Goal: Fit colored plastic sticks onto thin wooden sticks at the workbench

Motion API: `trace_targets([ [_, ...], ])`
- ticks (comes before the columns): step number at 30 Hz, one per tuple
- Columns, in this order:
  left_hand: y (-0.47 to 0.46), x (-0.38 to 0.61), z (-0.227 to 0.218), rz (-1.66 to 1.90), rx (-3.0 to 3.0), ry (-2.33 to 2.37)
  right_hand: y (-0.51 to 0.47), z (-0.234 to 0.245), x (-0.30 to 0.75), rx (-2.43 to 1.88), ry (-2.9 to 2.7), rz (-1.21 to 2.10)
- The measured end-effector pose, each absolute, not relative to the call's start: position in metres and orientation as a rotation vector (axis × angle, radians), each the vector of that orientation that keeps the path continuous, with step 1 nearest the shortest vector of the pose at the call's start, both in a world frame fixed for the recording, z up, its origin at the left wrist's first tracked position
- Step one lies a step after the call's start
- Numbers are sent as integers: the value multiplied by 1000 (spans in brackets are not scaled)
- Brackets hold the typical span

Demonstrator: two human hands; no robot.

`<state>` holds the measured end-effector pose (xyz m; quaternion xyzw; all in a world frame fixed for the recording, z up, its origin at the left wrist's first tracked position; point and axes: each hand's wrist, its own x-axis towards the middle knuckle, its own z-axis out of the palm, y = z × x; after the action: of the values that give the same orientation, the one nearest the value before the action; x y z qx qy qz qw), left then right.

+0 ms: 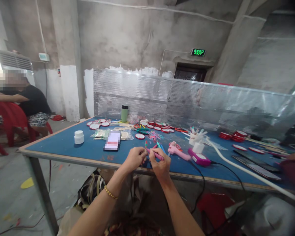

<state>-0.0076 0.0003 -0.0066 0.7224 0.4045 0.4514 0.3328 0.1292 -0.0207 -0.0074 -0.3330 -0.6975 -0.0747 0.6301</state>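
Observation:
My left hand (136, 156) is closed in a pinch around a thin stick (146, 144) with red and green bands at its upper end. Close beside it, my right hand (161, 165) grips a pink pen-shaped tool (158, 156), its tip pointing toward the stick. The tip and the exact contact between the two are too small to tell. Just past my right hand, blue pens or sticks (160, 146) lie on the table. A pink glue gun (176, 151) rests to the right, next to a purple box (199, 157) with a black cord.
On the blue table (64, 144) are a white jar (79, 137), a phone (112, 141), bagged sticks (126, 134), red-rimmed discs (140, 136), pliers (139, 126) and a green bottle (124, 113). A pale hose (236, 160) crosses the right side. A perforated metal screen (137, 95) stands behind.

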Motion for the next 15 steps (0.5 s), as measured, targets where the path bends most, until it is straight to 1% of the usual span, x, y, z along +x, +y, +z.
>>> trace_targets([
  [15, 1, -8, -8, 1185, 1890, 1050, -22, -7, 129, -772, -1597, -181],
])
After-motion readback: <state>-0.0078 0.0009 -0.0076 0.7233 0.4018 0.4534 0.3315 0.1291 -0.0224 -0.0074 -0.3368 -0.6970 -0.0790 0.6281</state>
